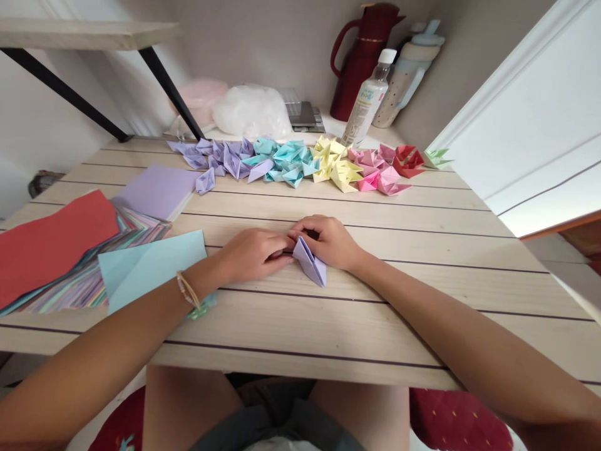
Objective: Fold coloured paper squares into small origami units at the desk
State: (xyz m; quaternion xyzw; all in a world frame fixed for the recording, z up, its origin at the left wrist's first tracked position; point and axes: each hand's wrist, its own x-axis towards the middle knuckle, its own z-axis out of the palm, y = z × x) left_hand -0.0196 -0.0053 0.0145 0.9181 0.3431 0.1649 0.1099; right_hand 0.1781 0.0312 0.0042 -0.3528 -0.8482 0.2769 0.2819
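Note:
Near the middle of the table, a small purple origami piece (pixel 310 262) with a pointed end sits between my hands. My right hand (pixel 331 241) curls over its far side, with thumb and fingers closed on it. From the left, my left hand (pixel 256 254) pinches at the same piece, its fingertips meeting those of the right hand. The part of the paper under the fingers is hidden. A beaded bracelet (pixel 188 289) circles my left wrist, beside a light blue paper sheet (pixel 154 260).
Along the back lie folded paper figures in purple (pixel 235 156), blue (pixel 288 156), yellow (pixel 338 164), pink (pixel 375 166) and red (pixel 407 161). Paper stacks (pixel 61 244) lie left. Behind stand a bottle (pixel 366 103), a dark red jug (pixel 361 69) and a tumbler (pixel 406 81).

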